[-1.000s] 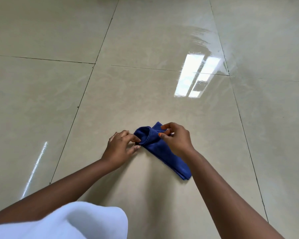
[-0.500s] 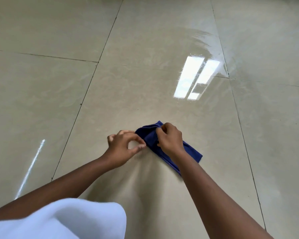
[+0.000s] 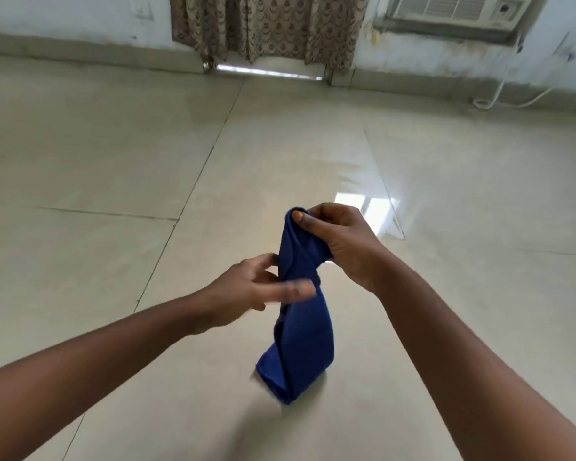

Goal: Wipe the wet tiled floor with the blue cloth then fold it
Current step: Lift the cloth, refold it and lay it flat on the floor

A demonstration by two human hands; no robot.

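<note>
Above the tiled floor (image 3: 120, 154), near the middle of my view, I have the blue cloth (image 3: 301, 331) lifted and hanging as a long folded strip, its lower end low over the tile; I cannot tell whether it touches. My right hand (image 3: 341, 241) has its grip clamped on the cloth's top end, thumb pressed on the near face and fingers wrapped behind. My left hand (image 3: 246, 294) is at the strip's left edge, about halfway down, its grip apart with blurred fingers (image 3: 296, 289) lying across the fabric and not closed on it. Farther off to the right, a wet glossy patch (image 3: 366, 201) shines on the floor. Along the far wall hang a patterned curtain (image 3: 270, 24) and, to the right, an air conditioner (image 3: 453, 8).
</note>
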